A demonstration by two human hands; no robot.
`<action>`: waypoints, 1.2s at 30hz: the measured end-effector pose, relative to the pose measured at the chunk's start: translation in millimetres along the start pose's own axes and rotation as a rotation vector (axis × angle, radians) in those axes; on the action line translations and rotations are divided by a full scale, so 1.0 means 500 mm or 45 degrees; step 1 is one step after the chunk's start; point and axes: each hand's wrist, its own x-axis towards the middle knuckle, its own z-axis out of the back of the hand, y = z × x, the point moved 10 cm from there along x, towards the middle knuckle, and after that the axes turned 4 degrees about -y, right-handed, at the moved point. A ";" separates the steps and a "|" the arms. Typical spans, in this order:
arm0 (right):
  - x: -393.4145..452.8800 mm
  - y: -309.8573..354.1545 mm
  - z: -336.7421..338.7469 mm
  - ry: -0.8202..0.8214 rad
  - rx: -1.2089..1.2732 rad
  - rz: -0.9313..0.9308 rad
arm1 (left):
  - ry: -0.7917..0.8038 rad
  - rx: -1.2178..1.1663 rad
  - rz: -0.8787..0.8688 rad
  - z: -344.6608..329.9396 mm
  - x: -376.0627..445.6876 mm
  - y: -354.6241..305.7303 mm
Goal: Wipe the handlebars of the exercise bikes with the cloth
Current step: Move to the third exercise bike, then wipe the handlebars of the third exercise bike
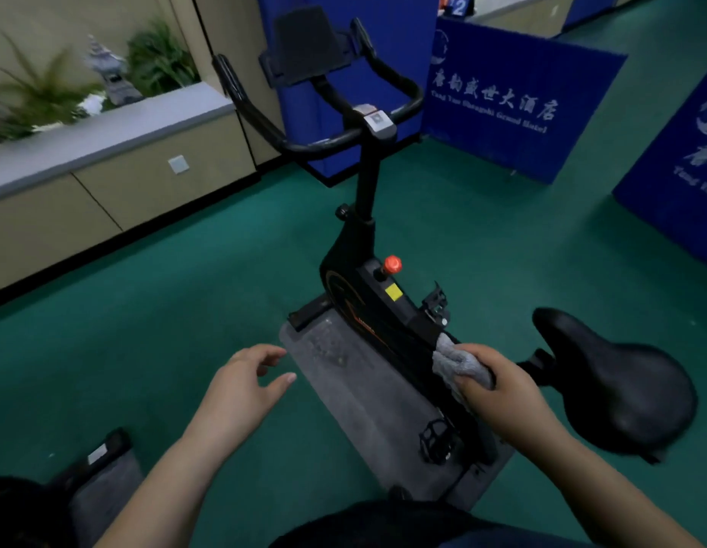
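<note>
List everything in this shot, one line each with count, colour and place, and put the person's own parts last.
exercise bike: one, black, centre, on a grey mat
handlebars: one set, black, top centre
saddle: one, black, right
knob: one, red, on the frame
mat: one, grey, under the bike
banners: two, blue, upper right
plants: green, on the ledge, upper left
floor: green
cloth: one, grey, in the right hand
left hand: empty, fingers relaxed, above the floor
right hand: grips the cloth, beside the saddle

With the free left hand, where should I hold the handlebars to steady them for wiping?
Probably grip the left horn of the handlebars from above with the left hand: it rises bare, away from the tablet holder.
</note>
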 end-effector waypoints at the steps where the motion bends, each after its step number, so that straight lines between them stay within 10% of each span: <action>1: 0.034 0.021 -0.005 0.022 0.000 0.025 | -0.024 -0.010 0.016 0.013 0.025 -0.003; 13: 0.366 0.197 -0.134 0.083 -0.031 0.148 | -0.056 -0.061 0.070 0.088 0.325 0.043; 26: 0.570 0.441 -0.214 0.176 0.262 0.446 | 0.001 -0.383 -0.616 0.171 0.613 -0.254; 36: 0.696 0.517 -0.192 0.447 0.258 0.554 | -0.193 -0.386 -0.490 0.223 0.704 -0.299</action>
